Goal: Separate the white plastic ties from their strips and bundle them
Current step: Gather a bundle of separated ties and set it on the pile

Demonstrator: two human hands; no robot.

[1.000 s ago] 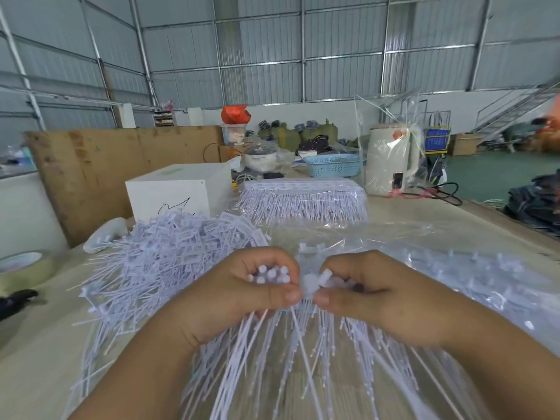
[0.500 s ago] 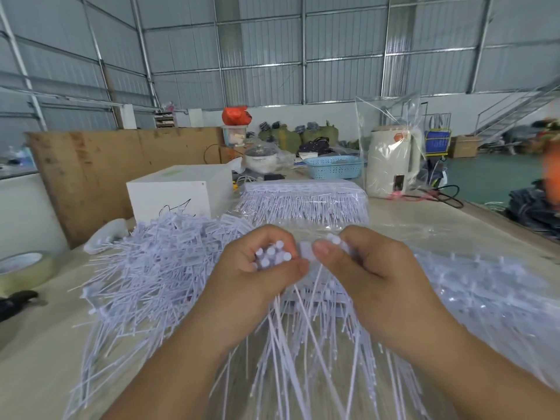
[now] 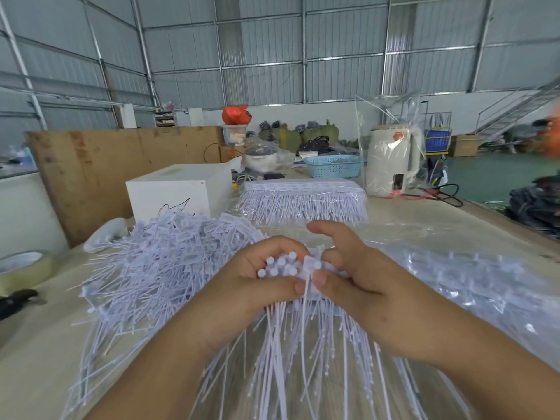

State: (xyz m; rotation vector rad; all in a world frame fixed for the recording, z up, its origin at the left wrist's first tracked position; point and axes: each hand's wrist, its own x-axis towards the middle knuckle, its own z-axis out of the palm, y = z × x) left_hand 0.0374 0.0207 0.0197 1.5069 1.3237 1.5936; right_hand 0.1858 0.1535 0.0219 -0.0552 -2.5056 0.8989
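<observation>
At frame centre the left hand (image 3: 257, 286) is curled round a bundle (image 3: 280, 267) of white ties, their round heads up and tails fanning toward the bottom edge. Touching it, the right hand (image 3: 354, 277) pinches one tie (image 3: 312, 268) by its flat head between thumb and fingers, index finger raised. A loose pile (image 3: 157, 262) lies at left on the table (image 3: 39, 344), and a packed strip stack (image 3: 303, 201) sits above centre.
</observation>
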